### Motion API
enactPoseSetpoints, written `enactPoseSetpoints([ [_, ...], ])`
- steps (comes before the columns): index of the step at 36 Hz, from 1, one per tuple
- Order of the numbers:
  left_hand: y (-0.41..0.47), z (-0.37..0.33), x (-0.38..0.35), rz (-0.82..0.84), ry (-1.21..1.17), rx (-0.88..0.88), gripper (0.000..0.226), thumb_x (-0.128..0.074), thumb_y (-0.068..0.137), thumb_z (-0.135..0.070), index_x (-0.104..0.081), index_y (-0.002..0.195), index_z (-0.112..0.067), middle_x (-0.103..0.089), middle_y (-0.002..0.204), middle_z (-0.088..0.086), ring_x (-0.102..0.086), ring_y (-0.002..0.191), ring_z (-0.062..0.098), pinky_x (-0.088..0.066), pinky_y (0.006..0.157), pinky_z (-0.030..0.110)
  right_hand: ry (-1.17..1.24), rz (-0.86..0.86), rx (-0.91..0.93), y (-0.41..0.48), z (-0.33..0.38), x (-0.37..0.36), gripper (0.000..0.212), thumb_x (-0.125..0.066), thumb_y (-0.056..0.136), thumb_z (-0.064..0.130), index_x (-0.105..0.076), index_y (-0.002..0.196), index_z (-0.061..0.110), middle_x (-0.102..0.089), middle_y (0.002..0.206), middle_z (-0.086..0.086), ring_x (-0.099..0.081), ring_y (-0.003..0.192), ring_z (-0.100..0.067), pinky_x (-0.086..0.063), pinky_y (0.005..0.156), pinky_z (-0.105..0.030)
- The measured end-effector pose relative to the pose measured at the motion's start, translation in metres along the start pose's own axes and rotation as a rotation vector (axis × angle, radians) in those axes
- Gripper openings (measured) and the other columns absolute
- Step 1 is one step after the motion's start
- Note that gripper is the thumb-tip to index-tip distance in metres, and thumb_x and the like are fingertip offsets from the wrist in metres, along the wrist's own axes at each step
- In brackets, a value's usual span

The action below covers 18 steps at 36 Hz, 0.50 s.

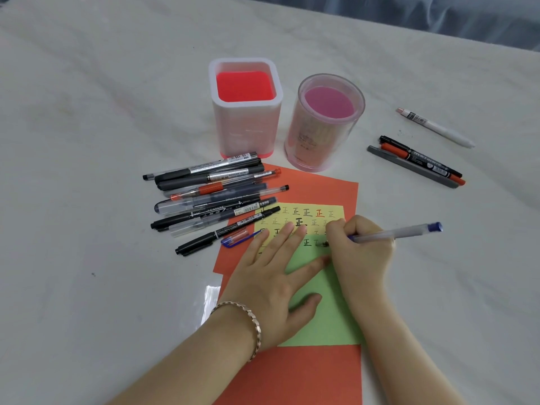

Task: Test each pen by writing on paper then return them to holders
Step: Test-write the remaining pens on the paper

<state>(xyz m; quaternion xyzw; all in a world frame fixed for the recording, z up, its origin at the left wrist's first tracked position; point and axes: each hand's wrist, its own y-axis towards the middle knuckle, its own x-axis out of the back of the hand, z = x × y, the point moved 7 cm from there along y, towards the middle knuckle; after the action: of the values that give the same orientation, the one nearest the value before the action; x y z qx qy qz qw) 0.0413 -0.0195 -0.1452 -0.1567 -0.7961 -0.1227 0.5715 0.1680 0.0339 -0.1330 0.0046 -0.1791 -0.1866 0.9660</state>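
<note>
On the head view, grips a blue-ended clear pen [409, 231] in the right hand [359, 252], fingers curled round it, tip down at the green-yellow paper [327, 317]. Presses the left hand [271, 276] flat on that sheet, fingers straight and spread. Shows a heap of pens [210, 197] just left of it, square holder [247, 127] and round holder [321, 135] upright behind.
</note>
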Motion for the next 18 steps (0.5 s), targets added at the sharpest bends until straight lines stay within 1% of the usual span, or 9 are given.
enactPoseSetpoints([
  [5, 0.0001, 0.0002, -0.0003, 0.0, 0.002, 0.0, 0.047, -0.038, 0.082, -0.051, -0.051, 0.126, -0.038, -0.041, 0.143, 0.01, -0.028, 0.136, 0.022, -0.016, 0.108, 0.042, 0.013, -0.003, 0.005, 0.0003, -0.0004, 0.0019, 0.044, -0.057, 0.075, 0.006, -0.031, 0.041, 0.018, -0.029, 0.038, 0.005, -0.028, 0.04, -0.008, -0.023, 0.042, -0.013],
  [6, 0.0001, 0.0001, -0.0003, 0.0, 0.002, -0.001, 0.047, -0.038, 0.082, -0.051, -0.051, 0.126, -0.038, -0.041, 0.143, 0.01, -0.029, 0.136, 0.022, -0.016, 0.108, 0.042, 0.008, 0.005, 0.0, 0.0003, -0.001, 0.0011, 0.044, -0.057, 0.073, 0.008, -0.031, 0.04, 0.021, -0.029, 0.038, 0.006, -0.027, 0.041, -0.007, -0.024, 0.043, -0.013],
  [9, -0.0002, 0.0001, -0.0002, -0.003, -0.003, -0.002, 0.046, -0.039, 0.082, -0.05, -0.051, 0.125, -0.038, -0.041, 0.143, 0.01, -0.03, 0.136, 0.022, -0.016, 0.108, 0.043, -0.006, 0.033, -0.014, -0.0002, -0.0014, -0.0024, 0.035, -0.053, 0.066, 0.018, -0.032, 0.038, 0.02, -0.028, 0.037, 0.006, -0.026, 0.042, -0.007, -0.024, 0.044, -0.015],
  [14, -0.0001, 0.0003, -0.0005, -0.009, -0.002, -0.006, 0.047, -0.039, 0.082, -0.05, -0.051, 0.126, -0.038, -0.041, 0.143, 0.01, -0.029, 0.136, 0.022, -0.016, 0.108, 0.043, 0.009, -0.01, -0.024, -0.0016, 0.0003, 0.0019, 0.033, -0.051, 0.064, 0.016, -0.028, 0.041, 0.02, -0.026, 0.037, 0.006, -0.025, 0.04, -0.007, -0.022, 0.042, -0.013],
  [18, -0.0002, 0.0, -0.0009, -0.009, 0.0, -0.009, 0.048, -0.038, 0.082, -0.051, -0.051, 0.127, -0.038, -0.04, 0.143, 0.01, -0.026, 0.136, 0.021, -0.016, 0.107, 0.043, 0.01, -0.05, -0.041, -0.0015, -0.0024, 0.0057, 0.034, -0.049, 0.063, 0.014, -0.026, 0.04, 0.023, -0.025, 0.036, 0.006, -0.024, 0.04, -0.008, -0.022, 0.042, -0.015],
])
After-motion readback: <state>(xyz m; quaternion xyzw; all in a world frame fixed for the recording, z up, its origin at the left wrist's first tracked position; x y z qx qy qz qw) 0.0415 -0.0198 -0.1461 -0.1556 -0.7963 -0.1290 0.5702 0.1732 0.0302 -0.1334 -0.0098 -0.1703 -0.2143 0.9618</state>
